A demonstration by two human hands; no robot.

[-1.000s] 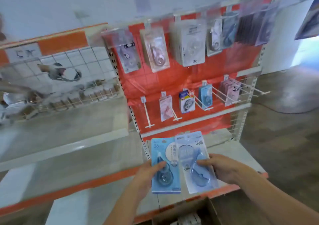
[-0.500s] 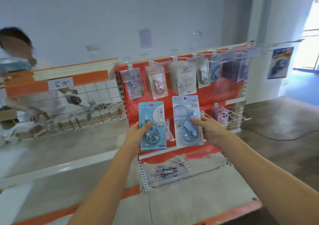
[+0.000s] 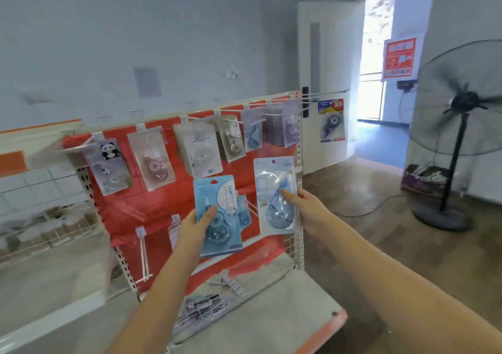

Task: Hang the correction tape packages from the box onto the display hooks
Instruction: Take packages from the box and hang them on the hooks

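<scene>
My left hand (image 3: 196, 224) grips a blue correction tape package marked 36 (image 3: 217, 212) by its lower left edge. My right hand (image 3: 304, 207) holds a paler blue package (image 3: 274, 190) by its right side. Both packages are upright in front of the red display panel (image 3: 152, 207), just below the top row of hooks. That top row carries several hung packages, among them a panda one (image 3: 108, 166) and a white one (image 3: 201, 150). A bare white hook (image 3: 143, 253) sticks out at lower left. The box is out of view.
A grey shelf (image 3: 277, 310) with an orange front edge lies below the panel, with loose packets (image 3: 201, 307) on it. A standing fan (image 3: 459, 125) is at the right on the wooden floor, near an open doorway (image 3: 377, 55). One package (image 3: 332, 120) hangs on a long hook past the rack's right end.
Both hands have lifted the two packages from above the shelf up toward the upper hooks. The view has swung to the right, bringing the fan and doorway into sight.
</scene>
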